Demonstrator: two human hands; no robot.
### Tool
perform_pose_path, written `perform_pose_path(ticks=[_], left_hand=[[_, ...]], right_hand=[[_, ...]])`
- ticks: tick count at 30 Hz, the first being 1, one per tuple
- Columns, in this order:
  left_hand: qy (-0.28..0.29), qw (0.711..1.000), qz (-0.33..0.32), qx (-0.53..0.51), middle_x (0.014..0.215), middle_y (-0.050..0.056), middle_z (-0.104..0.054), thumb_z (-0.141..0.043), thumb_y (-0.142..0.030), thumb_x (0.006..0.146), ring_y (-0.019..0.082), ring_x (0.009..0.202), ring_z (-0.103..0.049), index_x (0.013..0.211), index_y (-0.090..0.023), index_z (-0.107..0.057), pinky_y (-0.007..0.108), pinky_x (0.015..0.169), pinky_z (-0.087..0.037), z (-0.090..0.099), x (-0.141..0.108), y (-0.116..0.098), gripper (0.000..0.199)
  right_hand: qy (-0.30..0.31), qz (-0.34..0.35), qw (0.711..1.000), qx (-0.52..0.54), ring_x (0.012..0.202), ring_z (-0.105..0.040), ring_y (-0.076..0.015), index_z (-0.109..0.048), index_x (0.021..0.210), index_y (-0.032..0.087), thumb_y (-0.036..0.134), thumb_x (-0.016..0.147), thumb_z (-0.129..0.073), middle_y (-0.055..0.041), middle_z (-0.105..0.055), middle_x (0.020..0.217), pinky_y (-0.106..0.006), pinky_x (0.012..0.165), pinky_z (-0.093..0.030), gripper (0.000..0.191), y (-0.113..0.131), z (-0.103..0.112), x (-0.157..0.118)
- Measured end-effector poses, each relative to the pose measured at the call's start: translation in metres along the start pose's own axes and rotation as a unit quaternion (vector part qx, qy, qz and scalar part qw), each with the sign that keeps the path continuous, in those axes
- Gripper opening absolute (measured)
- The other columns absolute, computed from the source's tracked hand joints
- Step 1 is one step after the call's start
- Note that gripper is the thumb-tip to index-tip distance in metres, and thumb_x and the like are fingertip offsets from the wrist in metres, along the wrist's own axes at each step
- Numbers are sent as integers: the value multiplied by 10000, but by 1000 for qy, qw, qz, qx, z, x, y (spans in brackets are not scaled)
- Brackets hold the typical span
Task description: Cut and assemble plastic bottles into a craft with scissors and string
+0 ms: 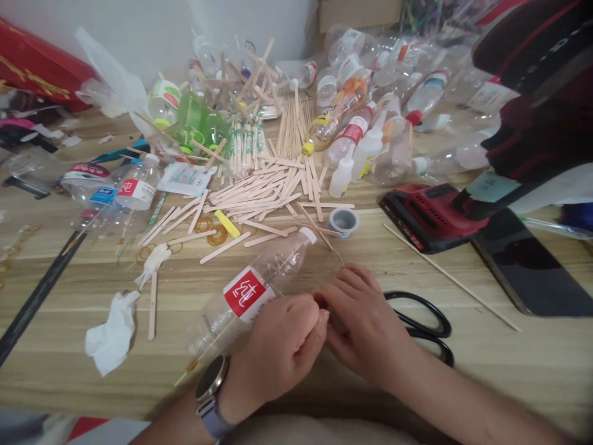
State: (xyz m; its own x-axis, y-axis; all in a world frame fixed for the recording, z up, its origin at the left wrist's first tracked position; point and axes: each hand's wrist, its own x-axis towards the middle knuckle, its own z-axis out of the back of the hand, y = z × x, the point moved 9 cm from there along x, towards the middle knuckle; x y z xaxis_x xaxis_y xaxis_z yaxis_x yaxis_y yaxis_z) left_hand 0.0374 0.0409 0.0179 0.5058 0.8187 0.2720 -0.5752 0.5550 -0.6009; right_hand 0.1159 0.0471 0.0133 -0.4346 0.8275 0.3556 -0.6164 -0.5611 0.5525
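My left hand (290, 343), with a watch (212, 378) on its wrist, is closed in a fist at the table's front. Against it, my right hand (356, 315) is closed too, its fingers curled down. Whatever they hold is hidden by the fingers. A thin strand or stick shows just beyond the right knuckles. Beside my left hand lies a clear plastic bottle (248, 290) with a red and white label and a white cap, a thin stick running along it. Partly under my right forearm are scissors with black handles (424, 309).
Wooden craft sticks (259, 191) are heaped mid-table, near rubber bands (217, 235) and a small grey cup (343, 221). Many plastic bottles (352, 130) crowd the back. A red and black power tool (435, 213) and a phone (528, 266) occupy the right; crumpled tissue (112, 334) lies left.
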Motion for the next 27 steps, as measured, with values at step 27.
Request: perform_pose_path(ticks=[27], left_hand=[[-3,1000,-8,23,607,-8,-534,-342,-217,978,124,572,-494,649,-211,-404,262,537,-348,-2,0,-4,335]], right_hand=[[22,-13,1000,-3,747,-453,-193,-520,768,193,128,812,-450,-4,-582,698,-394,850,-277,105,-1,-1,1]])
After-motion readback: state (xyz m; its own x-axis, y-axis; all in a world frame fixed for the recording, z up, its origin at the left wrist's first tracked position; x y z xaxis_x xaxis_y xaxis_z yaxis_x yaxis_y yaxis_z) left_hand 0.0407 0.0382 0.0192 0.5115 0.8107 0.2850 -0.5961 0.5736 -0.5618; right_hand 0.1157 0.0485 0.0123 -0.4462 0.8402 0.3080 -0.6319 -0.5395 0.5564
